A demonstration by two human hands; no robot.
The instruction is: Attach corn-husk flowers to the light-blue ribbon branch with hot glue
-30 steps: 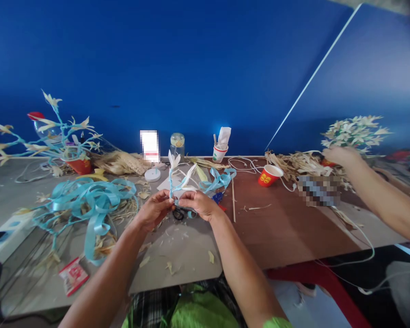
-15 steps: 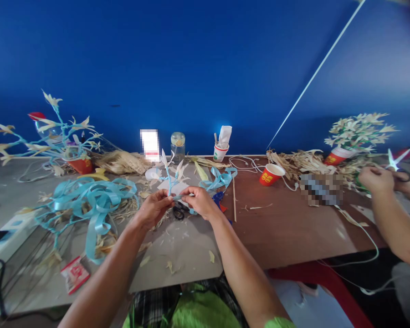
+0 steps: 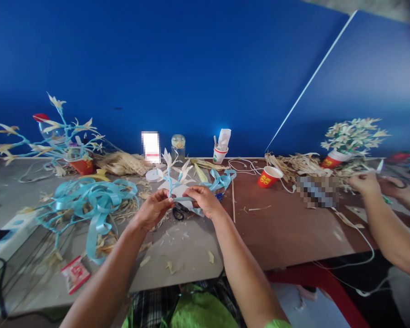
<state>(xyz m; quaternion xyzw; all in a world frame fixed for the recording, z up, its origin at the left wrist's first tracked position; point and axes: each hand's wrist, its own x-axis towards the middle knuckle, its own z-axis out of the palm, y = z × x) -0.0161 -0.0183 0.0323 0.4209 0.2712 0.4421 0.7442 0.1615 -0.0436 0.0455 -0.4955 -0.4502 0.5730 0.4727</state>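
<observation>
Between thumb and fingers my left hand (image 3: 156, 207) pinches the lower end of a flower stem (image 3: 171, 184) wrapped in light blue, with several pale husk-like flowers (image 3: 170, 159) at its top. My right hand (image 3: 205, 200) pinches a light blue ribbon (image 3: 182, 198) stretched level from the stem. Just below the hands, black-handled scissors (image 3: 178, 212) lie on the table, their blades not visible. A white sheet (image 3: 188, 203) lies partly hidden behind my fingers. To the left is a big loose heap of blue ribbon (image 3: 85, 196).
A red cup (image 3: 82, 166) holds blue flower branches at left, near a power strip (image 3: 12, 237). Dried husks (image 3: 123, 163), a glass jar (image 3: 178, 145), a white cup (image 3: 220, 155) and a red paper cup (image 3: 269, 176) line the back. At right, another person's hands (image 3: 367, 184) hold scissors.
My right hand has drawn slightly away from the left, and more ribbon shows between them. The view has shifted a little. The other person's scissors look more closed.
</observation>
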